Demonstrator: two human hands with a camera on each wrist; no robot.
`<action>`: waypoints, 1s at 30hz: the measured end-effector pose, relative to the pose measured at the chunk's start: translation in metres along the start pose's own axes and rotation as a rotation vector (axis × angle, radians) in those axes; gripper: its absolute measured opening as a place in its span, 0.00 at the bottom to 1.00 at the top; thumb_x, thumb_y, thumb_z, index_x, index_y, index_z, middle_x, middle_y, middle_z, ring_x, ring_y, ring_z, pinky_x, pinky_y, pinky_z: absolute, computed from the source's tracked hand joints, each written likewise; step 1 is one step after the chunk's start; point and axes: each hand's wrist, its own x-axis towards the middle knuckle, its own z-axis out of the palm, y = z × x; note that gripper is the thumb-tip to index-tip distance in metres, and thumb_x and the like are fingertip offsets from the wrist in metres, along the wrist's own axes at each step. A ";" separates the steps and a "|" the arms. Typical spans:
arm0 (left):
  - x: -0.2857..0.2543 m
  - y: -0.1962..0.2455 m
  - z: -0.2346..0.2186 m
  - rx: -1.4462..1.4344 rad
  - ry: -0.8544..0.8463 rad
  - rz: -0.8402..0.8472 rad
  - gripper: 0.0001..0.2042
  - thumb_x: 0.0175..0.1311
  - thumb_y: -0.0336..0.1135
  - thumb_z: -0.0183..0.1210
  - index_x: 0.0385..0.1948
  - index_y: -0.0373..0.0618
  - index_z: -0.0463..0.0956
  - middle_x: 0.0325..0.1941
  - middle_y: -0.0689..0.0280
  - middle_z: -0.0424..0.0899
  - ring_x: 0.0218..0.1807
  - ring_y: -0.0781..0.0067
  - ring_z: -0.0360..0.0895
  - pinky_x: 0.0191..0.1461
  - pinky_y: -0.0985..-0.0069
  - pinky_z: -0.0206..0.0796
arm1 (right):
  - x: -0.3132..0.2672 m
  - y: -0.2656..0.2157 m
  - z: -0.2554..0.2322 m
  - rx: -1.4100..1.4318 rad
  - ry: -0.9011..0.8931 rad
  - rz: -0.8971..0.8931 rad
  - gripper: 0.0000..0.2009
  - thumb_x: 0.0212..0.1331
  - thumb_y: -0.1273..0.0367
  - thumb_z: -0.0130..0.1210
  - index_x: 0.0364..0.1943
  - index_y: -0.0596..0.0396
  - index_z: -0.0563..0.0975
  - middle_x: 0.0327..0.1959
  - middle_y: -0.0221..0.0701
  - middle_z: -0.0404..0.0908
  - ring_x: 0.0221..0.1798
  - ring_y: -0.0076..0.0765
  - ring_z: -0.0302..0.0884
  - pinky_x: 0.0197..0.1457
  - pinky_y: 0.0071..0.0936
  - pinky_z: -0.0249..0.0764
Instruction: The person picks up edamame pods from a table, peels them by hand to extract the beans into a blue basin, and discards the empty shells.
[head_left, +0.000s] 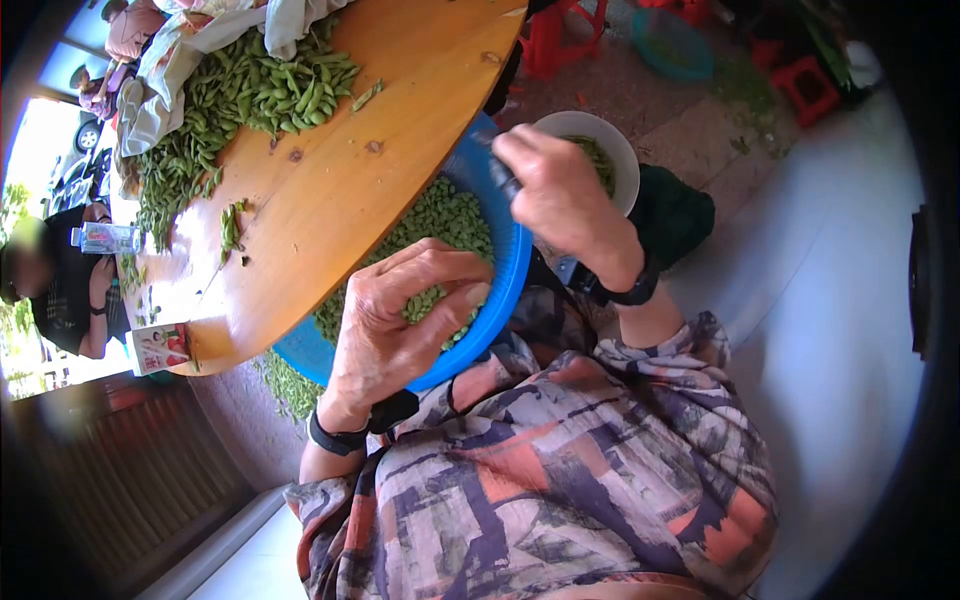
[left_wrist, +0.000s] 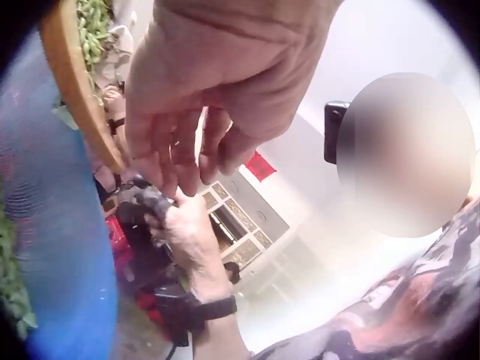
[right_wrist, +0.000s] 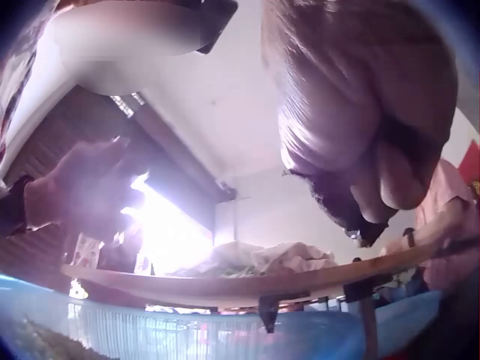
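My left hand (head_left: pixel 410 310) hovers over a blue basket (head_left: pixel 518 262) of shelled green beans (head_left: pixel 450 215), its fingers loosely bent. Nothing shows between those fingers in the left wrist view, where the thumb and fingertips hang downward. My right hand (head_left: pixel 565 190), past the basket's right rim, has its fingers curled round a dark object (head_left: pixel 500 170). In the right wrist view this dark object (right_wrist: pixel 337 202) juts out below the fist and ends in a small shiny tip; I cannot tell its kind.
A wooden table (head_left: pixel 320 200) overhangs the basket, bearing a heap of bean pods (head_left: pixel 270 95), a white cloth sack (head_left: pixel 215 40), a plastic bottle (head_left: pixel 108 238) and a small carton (head_left: pixel 160 348). A white bowl (head_left: pixel 625 165) of pods stands at right. Another person (head_left: pixel 70 270) sits across.
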 end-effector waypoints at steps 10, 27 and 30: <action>0.017 0.020 -0.007 0.332 -0.148 0.216 0.09 0.54 0.23 0.60 0.38 0.37 0.78 0.35 0.55 0.79 0.39 0.52 0.79 0.43 0.65 0.73 | -0.049 -0.048 0.066 0.023 -0.034 -0.898 0.06 0.60 0.71 0.49 0.35 0.58 0.75 0.35 0.33 0.78 0.36 0.38 0.77 0.46 0.36 0.74; 0.028 -0.052 0.018 0.071 -0.576 -0.237 0.14 0.69 0.36 0.50 0.45 0.37 0.80 0.43 0.52 0.84 0.47 0.55 0.81 0.55 0.67 0.70 | -0.059 -0.089 0.139 0.968 -0.630 -0.480 0.07 0.61 0.70 0.48 0.36 0.59 0.75 0.37 0.35 0.80 0.42 0.40 0.78 0.49 0.39 0.72; 0.034 -0.051 0.011 -0.020 -0.568 -0.376 0.12 0.68 0.33 0.53 0.44 0.37 0.80 0.41 0.56 0.85 0.46 0.65 0.80 0.55 0.70 0.70 | -0.044 -0.088 0.123 0.708 -1.259 -0.414 0.36 0.45 0.70 0.67 0.63 0.60 0.66 0.63 0.35 0.69 0.71 0.29 0.57 0.74 0.25 0.54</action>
